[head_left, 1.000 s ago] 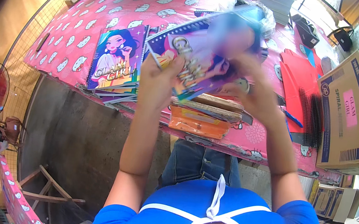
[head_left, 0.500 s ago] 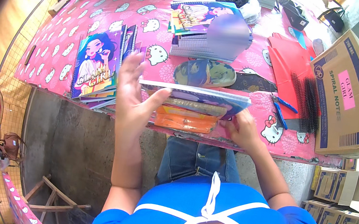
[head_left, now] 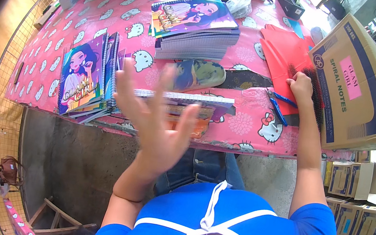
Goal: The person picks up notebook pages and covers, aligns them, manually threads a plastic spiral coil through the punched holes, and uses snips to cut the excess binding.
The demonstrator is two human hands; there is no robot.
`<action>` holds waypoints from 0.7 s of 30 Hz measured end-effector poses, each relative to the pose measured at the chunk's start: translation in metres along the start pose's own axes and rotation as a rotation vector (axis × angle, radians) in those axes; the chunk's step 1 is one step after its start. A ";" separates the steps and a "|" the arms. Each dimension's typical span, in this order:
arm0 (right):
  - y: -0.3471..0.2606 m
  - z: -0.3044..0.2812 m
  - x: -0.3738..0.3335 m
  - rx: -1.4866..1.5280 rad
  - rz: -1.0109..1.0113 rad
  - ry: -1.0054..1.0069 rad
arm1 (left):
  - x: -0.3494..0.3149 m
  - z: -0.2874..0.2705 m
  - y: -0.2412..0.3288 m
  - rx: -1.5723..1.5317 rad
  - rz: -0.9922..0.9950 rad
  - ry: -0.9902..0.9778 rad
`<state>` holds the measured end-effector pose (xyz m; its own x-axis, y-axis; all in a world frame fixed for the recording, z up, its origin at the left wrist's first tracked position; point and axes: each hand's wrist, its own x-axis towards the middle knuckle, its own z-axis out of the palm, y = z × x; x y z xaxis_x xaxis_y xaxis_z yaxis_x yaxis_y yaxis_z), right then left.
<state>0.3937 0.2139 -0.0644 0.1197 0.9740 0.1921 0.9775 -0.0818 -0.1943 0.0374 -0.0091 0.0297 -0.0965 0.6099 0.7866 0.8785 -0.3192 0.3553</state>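
My left hand (head_left: 158, 118) is raised over the table's front edge, fingers spread and slightly blurred, holding nothing. Partly behind it stands a notebook (head_left: 215, 101) with its white page edge up, above an orange packet (head_left: 201, 128). My right hand (head_left: 301, 89) is stretched out to the right, its fingers curled on the bundle of black spiral coils (head_left: 319, 101) beside the carton; how many coils it grips is hidden. Near that wrist lie blue-handled pliers (head_left: 280, 107). Red sheets (head_left: 279, 53) lie under and beyond the coils.
A brown carton (head_left: 357, 90) stands at the right. Notebooks are stacked at the far middle (head_left: 197, 45) and fanned at the left (head_left: 84, 76). A camouflage-patterned slipper (head_left: 199, 76) lies between. A white bag (head_left: 241, 0) of black coils sits farther back. The table has a pink cover (head_left: 241, 123).
My right hand has left the notebook and reached right to the black coils. My left hand has come off the notebook and spread its fingers. The view has shifted slightly.
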 end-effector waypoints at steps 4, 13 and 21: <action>0.013 0.000 0.014 -0.062 -0.074 -0.006 | 0.002 0.025 0.019 0.229 0.094 -0.278; -0.122 -0.076 -0.145 0.853 -0.670 0.072 | 0.001 0.038 0.000 -0.252 0.044 -0.211; -0.138 -0.106 -0.145 0.894 -0.693 -0.216 | -0.009 0.034 -0.003 -0.308 0.127 -0.137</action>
<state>0.2601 0.0616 0.0369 -0.5122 0.7740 0.3723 0.3385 0.5803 -0.7408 0.0516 0.0107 0.0046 0.0862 0.6364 0.7665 0.6953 -0.5895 0.4112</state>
